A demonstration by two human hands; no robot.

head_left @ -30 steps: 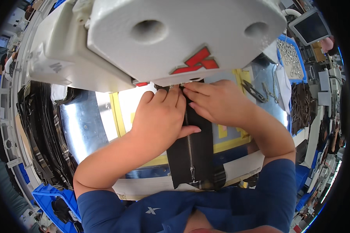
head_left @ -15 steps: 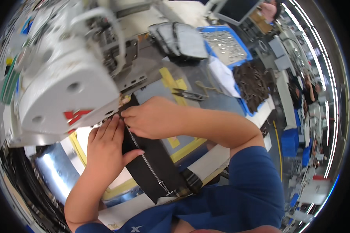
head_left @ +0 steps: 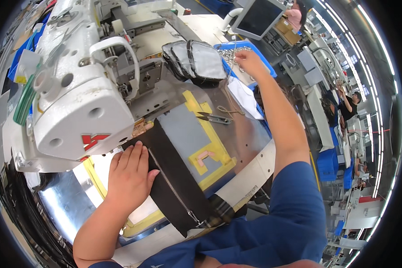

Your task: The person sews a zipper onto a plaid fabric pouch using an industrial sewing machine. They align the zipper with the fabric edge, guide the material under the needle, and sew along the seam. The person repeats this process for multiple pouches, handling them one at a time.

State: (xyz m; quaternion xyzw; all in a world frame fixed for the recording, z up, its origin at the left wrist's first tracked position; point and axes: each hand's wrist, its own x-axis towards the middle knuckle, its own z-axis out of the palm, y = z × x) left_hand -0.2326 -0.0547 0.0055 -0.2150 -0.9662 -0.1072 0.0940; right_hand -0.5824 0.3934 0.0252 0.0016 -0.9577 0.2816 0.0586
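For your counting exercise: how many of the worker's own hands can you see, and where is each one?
2. The left hand lies flat on the black zippered fabric piece by the sewing machine. The right hand reaches into the blue bin of small metal parts.

The sewing machine (head_left: 71, 102) hides the black zippered panel's (head_left: 174, 178) far end.

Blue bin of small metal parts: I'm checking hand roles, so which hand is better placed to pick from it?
Right. The right hand already reaches over the blue bin, while the left hand lies flat on the black zippered fabric.
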